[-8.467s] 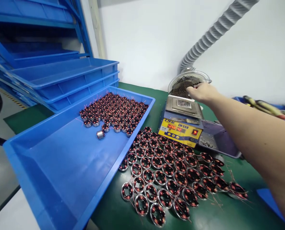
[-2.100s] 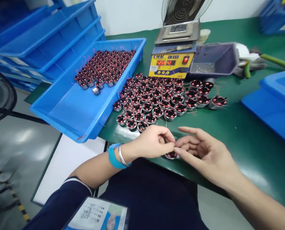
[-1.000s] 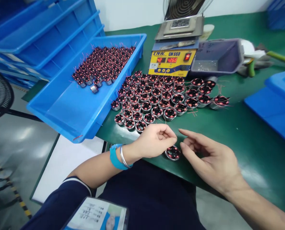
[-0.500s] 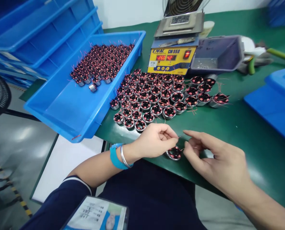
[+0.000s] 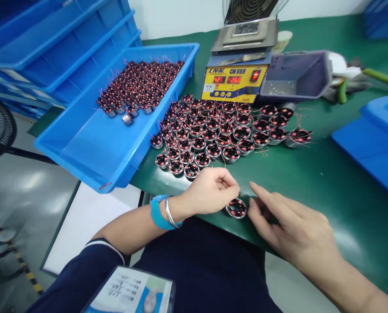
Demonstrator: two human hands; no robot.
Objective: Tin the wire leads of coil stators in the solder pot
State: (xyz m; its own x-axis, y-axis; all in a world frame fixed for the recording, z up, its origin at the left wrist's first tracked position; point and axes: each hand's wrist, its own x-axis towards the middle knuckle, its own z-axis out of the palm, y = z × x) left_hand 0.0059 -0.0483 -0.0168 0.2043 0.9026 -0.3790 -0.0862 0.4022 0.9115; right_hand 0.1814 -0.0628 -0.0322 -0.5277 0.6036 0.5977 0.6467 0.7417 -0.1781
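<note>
A small round motor stator point(image 5: 236, 208), a metal ring with dark inner parts and copper windings, sits at the front edge of the green table. Over its upper left side is my left hand point(image 5: 216, 191), thumb and forefinger pinched together on what looks like a thin copper wire; the fingers mostly hide it. To the right of the stator, my right hand point(image 5: 287, 221) has its thumb and forefinger apart, with nothing visible between them. Its thumb tip is close to the ring. Just beyond my hands stand many similar stators point(image 5: 212, 150) in a tight group, their thin wires sticking up.
On the left, a blue tray point(image 5: 79, 152) holds a large heap of stators. A yellow-fronted CM558 unit point(image 5: 235, 82) with red digits stands behind the group, beside a purple bin point(image 5: 298, 74). Another blue bin point(image 5: 373, 134) is at right. Stacked blue crates point(image 5: 83, 39) rise at back left.
My right hand's fingers have opened slightly and shifted down; the wire by its fingertips no longer shows. My left hand has drawn slightly left, still pinched. The stator stays in place.
</note>
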